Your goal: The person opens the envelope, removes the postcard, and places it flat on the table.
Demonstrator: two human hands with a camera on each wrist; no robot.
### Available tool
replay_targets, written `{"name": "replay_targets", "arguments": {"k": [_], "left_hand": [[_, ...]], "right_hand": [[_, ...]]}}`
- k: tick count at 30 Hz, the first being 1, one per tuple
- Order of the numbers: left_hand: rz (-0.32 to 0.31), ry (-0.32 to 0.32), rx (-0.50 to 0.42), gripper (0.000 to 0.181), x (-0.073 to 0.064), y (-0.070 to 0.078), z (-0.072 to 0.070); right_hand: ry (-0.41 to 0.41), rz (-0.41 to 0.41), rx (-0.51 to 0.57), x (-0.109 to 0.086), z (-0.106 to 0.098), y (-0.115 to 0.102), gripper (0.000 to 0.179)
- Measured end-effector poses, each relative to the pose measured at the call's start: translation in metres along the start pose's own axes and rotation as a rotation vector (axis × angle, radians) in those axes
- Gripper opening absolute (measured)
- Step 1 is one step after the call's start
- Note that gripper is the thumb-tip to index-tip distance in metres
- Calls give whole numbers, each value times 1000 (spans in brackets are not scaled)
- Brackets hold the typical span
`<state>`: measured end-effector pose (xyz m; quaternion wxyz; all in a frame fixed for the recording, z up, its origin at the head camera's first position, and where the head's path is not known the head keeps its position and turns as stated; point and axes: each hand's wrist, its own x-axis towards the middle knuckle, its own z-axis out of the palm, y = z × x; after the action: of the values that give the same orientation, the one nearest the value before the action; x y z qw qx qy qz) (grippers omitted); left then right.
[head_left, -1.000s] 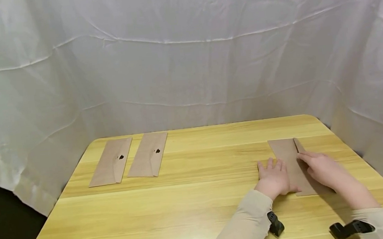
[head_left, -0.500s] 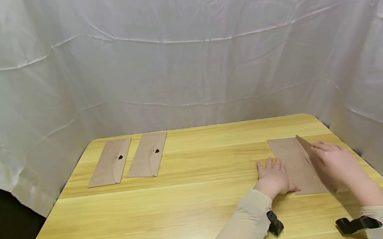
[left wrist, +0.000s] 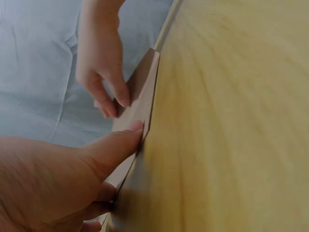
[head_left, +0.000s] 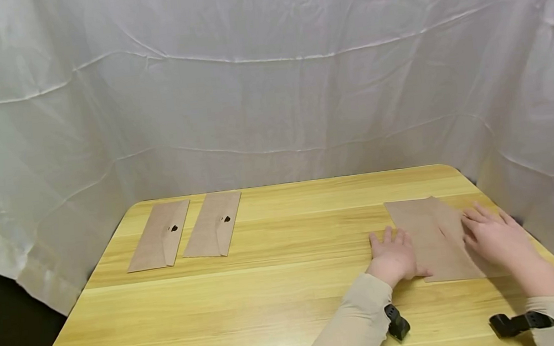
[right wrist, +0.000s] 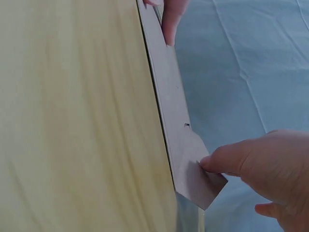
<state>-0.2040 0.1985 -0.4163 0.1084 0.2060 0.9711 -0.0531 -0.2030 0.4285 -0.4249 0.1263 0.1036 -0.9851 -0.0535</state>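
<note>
On the table (head_left: 277, 284), the brown envelope (head_left: 434, 241) at about 4 o'clock now lies with its flap opened flat toward 3 o'clock, where the right hand (head_left: 496, 238) has slid with fingers released, while the left hand (head_left: 392, 256) still presses its 9 o'clock edge, fingers straight.

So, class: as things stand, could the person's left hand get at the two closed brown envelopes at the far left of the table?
Probably yes. The left hand presses flat on the open envelope, and only bare table lies between it and the two closed envelopes. It would have to let go first and stretch well across.
</note>
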Motion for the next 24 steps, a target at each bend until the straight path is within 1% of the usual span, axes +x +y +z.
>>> {"name": "replay_targets", "arguments": {"k": [2, 3, 7, 11, 12, 14, 20, 24], "left_hand": [[4, -3, -1, 87, 1, -3, 0], [7, -15, 3, 87, 2, -5, 0], [26, -30, -30, 88, 5, -13, 0], [37, -6, -73, 88, 4, -22, -1], [38, 9, -84, 87, 3, -24, -2], [41, 16, -98, 87, 1, -27, -3], [48, 3, -138, 86, 2, -31, -3], [54, 12, -131, 82, 1, -30, -3]], "right_hand": [[-56, 6, 2, 0, 1, -1, 48], [-86, 8, 5, 1, 1, -1, 50], [-177, 6, 21, 2, 3, -4, 57], [-251, 14, 59, 2, 4, -7, 67], [-261, 13, 67, 2, 5, -8, 68], [-277, 15, 91, 2, 5, -10, 70], [-281, 12, 131, 3, 7, -15, 68], [-276, 9, 153, 4, 9, -16, 68]]}}
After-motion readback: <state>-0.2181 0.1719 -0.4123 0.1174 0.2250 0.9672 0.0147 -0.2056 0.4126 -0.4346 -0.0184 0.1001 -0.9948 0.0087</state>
